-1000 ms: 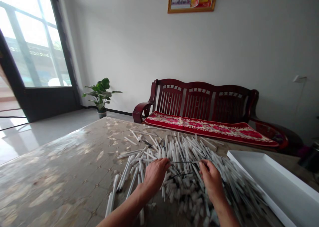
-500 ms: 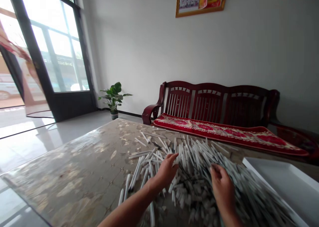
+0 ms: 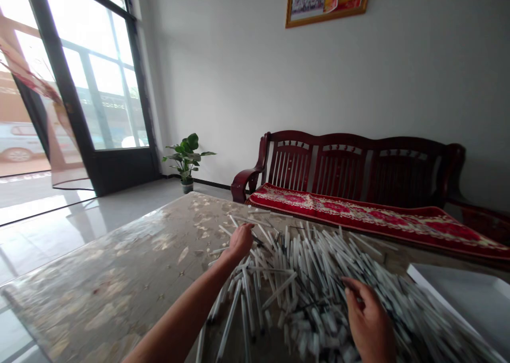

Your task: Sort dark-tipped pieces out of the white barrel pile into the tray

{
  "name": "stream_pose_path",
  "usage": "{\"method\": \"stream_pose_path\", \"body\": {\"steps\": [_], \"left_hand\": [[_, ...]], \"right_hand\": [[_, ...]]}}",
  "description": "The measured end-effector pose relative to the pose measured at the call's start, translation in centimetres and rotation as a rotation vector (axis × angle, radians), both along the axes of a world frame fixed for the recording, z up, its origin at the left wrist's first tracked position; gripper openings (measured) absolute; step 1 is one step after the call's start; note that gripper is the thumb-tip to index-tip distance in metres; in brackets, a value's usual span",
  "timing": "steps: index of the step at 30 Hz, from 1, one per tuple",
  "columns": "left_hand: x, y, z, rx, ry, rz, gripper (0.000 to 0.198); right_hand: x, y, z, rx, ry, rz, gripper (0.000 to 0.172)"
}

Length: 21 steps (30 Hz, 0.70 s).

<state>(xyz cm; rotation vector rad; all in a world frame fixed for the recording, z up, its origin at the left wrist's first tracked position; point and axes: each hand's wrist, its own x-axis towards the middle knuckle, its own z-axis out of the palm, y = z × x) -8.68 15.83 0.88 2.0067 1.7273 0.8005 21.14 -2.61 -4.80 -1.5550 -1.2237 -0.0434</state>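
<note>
Well, hands (image 3: 241, 239) (image 3: 368, 312) at strewn whitish tubes (image 3: 319, 254) (framed print (image 3: 311, 1) unreadable).

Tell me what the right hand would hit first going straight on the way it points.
Most likely the tubes just ahead of the right hand, toward the sofa; its height above them is unclear, so it might pass over some.

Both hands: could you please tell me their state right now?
Left hand: by the pale tubes; grip cannot be told.
Right hand: loosely curled; whether it holds anything cannot be told.
</note>
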Motion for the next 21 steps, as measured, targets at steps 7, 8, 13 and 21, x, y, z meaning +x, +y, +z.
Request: {"method": "stream_pose_path", "body": {"steps": [7,8,13,21], "left_hand": [[-0.9,4.2,-0.7,-0.06,0.223,-0.093,0.021],[-0.8,4.5,-0.7,-0.073,0.245,-0.098,0.017],[-0.4,4.5,-0.8,-0.129,0.324,-0.062,0.037],[-1.4,2.9,-0.6,-0.145,0.343,0.022,0.037]], "right_hand": [[-0.1,-0.2,-0.2,0.035,-0.032,0.016,0.032],[-0.1,-0.3,-0.2,0.036,-0.032,0.017,0.032],[0.0,-0.5,0.0,0.019,-0.024,0.012,0.031],[-0.2,-0.3,-0.2,0.001,0.006,0.027,0.032]]}}
